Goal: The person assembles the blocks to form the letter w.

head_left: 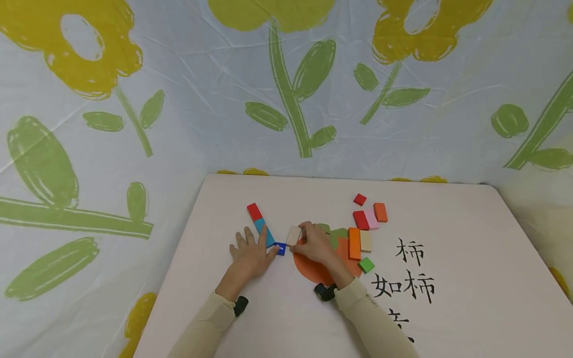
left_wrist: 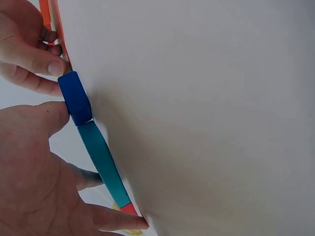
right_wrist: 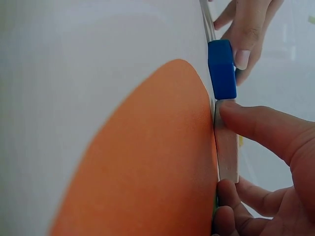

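In the head view, a row of blocks slants down the left part of the table: a red block (head_left: 253,212), a light blue block (head_left: 270,239) and a dark blue block (head_left: 281,249). My left hand (head_left: 249,256) lies beside the row with its fingers spread, and its thumb touches the dark blue block. Between thumb and fingers, my right hand (head_left: 319,243) pinches a pale wooden block (head_left: 293,235). In the right wrist view, one end of that wooden block (right_wrist: 228,152) meets the dark blue block (right_wrist: 221,71).
Right of my right hand lie an orange block (head_left: 354,243), a cream block (head_left: 365,241), a green block (head_left: 366,265) and several red, pink and orange blocks. An orange fruit print (head_left: 313,268) and black characters (head_left: 405,286) mark the tabletop. Flowered cloth (head_left: 192,99) hangs behind.
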A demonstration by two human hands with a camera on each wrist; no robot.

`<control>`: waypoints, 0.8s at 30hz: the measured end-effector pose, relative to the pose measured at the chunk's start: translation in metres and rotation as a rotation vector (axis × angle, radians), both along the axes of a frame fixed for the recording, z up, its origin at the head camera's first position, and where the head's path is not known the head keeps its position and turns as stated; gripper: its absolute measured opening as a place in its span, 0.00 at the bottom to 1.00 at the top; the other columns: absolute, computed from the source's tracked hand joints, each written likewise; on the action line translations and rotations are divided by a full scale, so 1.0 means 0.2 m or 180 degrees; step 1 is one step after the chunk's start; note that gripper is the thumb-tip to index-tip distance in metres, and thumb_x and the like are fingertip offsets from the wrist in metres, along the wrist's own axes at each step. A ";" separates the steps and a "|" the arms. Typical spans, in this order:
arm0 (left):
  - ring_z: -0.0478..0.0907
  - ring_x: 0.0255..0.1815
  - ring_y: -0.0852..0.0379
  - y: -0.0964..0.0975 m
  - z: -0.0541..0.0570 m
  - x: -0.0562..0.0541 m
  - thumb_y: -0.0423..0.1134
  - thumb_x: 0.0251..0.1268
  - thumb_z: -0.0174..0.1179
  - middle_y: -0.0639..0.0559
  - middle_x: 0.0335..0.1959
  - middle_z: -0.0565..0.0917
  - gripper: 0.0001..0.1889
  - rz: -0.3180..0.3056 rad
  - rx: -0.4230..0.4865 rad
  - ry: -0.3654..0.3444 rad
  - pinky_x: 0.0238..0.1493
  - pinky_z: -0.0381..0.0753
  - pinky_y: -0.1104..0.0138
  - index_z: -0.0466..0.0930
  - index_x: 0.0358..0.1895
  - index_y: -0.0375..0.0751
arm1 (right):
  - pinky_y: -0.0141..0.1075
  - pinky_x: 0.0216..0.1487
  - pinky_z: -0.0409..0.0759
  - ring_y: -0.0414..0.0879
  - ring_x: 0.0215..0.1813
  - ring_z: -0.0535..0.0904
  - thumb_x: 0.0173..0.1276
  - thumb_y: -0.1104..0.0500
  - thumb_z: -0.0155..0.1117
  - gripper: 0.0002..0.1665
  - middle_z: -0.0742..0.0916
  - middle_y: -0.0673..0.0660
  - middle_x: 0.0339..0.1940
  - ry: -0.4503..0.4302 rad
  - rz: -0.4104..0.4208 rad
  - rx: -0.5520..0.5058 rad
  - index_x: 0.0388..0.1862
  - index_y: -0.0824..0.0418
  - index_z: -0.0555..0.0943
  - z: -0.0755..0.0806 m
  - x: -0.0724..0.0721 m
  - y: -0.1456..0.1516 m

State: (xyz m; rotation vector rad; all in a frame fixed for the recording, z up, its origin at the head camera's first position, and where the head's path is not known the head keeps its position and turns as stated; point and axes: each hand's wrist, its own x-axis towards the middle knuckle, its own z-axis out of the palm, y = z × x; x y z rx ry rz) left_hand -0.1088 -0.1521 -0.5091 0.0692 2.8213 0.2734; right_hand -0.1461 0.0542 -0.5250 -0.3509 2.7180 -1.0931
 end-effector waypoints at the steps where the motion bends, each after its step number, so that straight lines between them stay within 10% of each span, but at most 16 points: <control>1: 0.45 0.73 0.18 0.00 0.00 0.00 0.66 0.73 0.47 0.22 0.75 0.50 0.44 0.0002 -0.0001 0.0002 0.63 0.53 0.26 0.48 0.81 0.44 | 0.47 0.44 0.67 0.49 0.40 0.71 0.55 0.50 0.80 0.40 0.78 0.53 0.37 0.0010 -0.0001 0.0002 0.60 0.67 0.74 0.00 0.00 0.00; 24: 0.46 0.73 0.18 0.00 0.01 0.00 0.65 0.72 0.50 0.21 0.75 0.51 0.43 0.0043 0.0117 0.0014 0.62 0.53 0.26 0.50 0.81 0.43 | 0.49 0.46 0.66 0.51 0.43 0.70 0.54 0.48 0.81 0.41 0.77 0.53 0.36 0.0008 -0.0025 0.0106 0.60 0.66 0.74 0.01 0.01 0.00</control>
